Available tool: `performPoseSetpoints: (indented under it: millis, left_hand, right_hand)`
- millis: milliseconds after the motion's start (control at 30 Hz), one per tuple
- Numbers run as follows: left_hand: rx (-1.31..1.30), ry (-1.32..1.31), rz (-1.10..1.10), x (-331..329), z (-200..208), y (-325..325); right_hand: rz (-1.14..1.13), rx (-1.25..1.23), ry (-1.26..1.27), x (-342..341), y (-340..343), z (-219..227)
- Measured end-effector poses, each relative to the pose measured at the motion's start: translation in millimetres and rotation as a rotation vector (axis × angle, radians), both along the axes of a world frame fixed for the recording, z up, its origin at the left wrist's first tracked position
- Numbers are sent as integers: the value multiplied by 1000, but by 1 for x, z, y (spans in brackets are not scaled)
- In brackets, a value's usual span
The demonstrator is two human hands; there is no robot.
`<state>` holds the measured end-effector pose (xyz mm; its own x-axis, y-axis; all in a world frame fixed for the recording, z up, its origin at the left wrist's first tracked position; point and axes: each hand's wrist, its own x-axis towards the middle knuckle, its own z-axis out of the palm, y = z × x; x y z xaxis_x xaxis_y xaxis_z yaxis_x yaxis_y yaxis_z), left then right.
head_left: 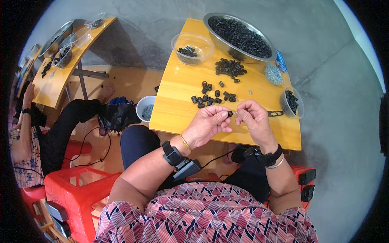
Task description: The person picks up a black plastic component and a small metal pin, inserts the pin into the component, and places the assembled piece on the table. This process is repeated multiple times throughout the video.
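Note:
Over the near part of the yellow table (pixel 174 109), my left hand (pixel 207 124) pinches a small black plastic cylinder (pixel 230 114) between thumb and finger. Close beside it, the fingertips of my right hand (pixel 257 122) are closed on a tiny silvery metal piece (pixel 236 113), perhaps a screw; the fingers partly hide it. Just beyond my hands lie several loose black cylinders (pixel 208 98), with a denser pile of black parts (pixel 230 68) farther back. A little silvery piece (pixel 250 92) rests alone on the tabletop. Near my right hand is a flat black tool (pixel 276 114).
A large steel bowl (pixel 208 25) full of black parts stands at the back. Clear plastic bowls (pixel 177 41) hold black parts and silvery pieces (pixel 273 75). A white bucket (pixel 142 109) is left of the table. Another person (pixel 24 137) sits at a second table (pixel 91 38).

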<state>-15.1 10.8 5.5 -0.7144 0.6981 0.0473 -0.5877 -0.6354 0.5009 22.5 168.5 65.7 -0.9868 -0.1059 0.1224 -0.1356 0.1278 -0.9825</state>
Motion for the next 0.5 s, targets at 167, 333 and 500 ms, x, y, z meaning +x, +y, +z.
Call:
performPoseSetpoints:
  millis: [167,333,500]
  left_hand:
    - [5,7,-5,0,0,0]
    - [5,19,-16,0,-1,0]
    - [6,18,-10,0,1,0]
  right_hand:
    - [-10,-76,-12,-1,-4,-2]
    - [-27,-26,1,1,-6,-1]
    - [-106,93,107,2,-12,-2]
